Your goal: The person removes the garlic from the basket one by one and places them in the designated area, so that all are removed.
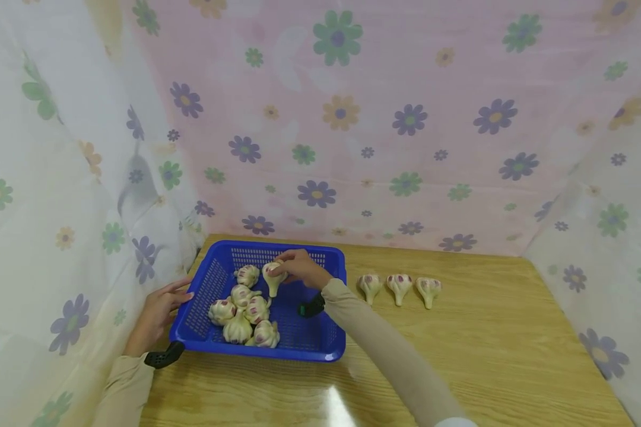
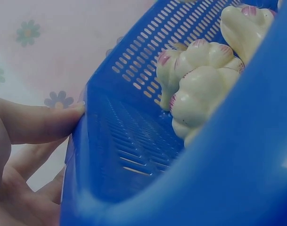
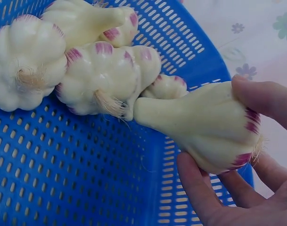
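A garlic bulb (image 3: pixel 204 125) with purple streaks is held between the thumb and fingers of my right hand (image 1: pixel 301 268), above the far side of a blue plastic basket (image 1: pixel 304 354). Its stem points downward in the head view. Several more garlic bulbs (image 1: pixel 237 328) lie heaped in the left half of the basket. My left hand (image 1: pixel 157 311) is at the basket's left wall; in the left wrist view the thumb (image 2: pixel 49 123) lies on the rim and the other fingers are outside, partly hidden by the wall.
Three garlic bulbs (image 1: pixel 399 287) stand in a row on the wooden table (image 1: pixel 491 344), right of the basket, stems toward me. Flowered cloth (image 1: pixel 374 154) hangs behind the table and along both sides. A black wrist camera (image 1: pixel 165 356) sits near the basket's front left corner.
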{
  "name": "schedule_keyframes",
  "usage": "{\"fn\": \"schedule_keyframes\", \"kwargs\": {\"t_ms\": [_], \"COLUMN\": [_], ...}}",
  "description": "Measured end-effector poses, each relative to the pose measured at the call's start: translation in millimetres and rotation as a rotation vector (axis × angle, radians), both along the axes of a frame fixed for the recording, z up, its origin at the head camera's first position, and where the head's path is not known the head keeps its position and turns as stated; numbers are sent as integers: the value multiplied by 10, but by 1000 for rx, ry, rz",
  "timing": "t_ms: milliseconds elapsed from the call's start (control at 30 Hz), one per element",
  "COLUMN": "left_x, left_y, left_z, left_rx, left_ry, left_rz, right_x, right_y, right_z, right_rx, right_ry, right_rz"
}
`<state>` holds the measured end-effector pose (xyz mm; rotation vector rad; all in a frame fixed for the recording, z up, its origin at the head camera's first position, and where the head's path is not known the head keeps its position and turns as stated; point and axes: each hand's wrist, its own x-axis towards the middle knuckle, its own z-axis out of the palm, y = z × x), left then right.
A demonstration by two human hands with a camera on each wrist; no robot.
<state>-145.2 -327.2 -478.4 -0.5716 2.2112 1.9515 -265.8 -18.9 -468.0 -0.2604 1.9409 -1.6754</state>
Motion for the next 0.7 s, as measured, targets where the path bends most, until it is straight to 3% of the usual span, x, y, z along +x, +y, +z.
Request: {"fn": "schedule_keyframes", "kwargs": {"t_ms": [533, 700], "left_x": [-4, -11], "left_y": [-6, -4], "left_z": [17, 23], "left_rx": [16, 29], "left_ry": [-10, -12], "left_rz": [-11, -15], "right_x": [39, 53], "right_y": [293, 383], "right_z": [186, 219], "right_rx": [-37, -37], "right_ry": [62, 79], "right_rz": [105, 88]}}
